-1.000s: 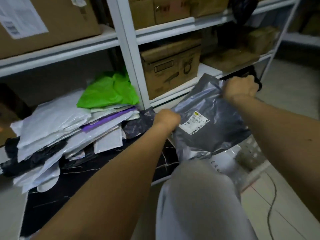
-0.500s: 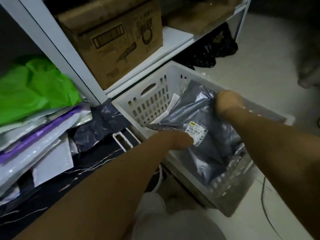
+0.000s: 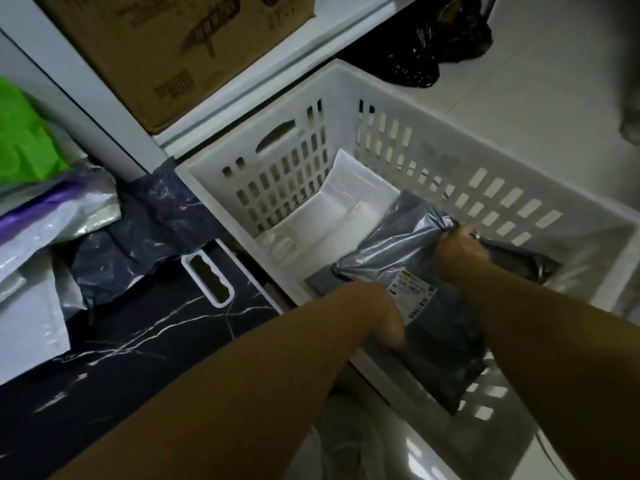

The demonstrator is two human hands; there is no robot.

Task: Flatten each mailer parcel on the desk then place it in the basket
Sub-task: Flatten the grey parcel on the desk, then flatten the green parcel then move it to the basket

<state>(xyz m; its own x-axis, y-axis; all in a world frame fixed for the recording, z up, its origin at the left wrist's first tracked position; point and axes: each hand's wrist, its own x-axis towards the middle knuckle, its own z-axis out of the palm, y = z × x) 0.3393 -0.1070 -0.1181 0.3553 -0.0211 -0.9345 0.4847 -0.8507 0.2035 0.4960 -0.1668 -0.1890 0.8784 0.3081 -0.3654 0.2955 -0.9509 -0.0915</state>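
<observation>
Placing step: the right hand and left hand both grip the grey mailer inside the basket; letting go seems next, then the pile at nine o'clock.

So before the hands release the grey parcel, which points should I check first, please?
1. Grey mailer is inside the white basket walls: ok.
2. Right hand has a grip on the mailer's far edge: ok.
3. Left hand holds the near edge: cannot tell, fingers hidden.
4. Mailer rests on the basket floor or contents: cannot tell.
5. Mailer is flattened: not ok, its top is crumpled.
6. White parcels already inside leave room: ok.
</observation>
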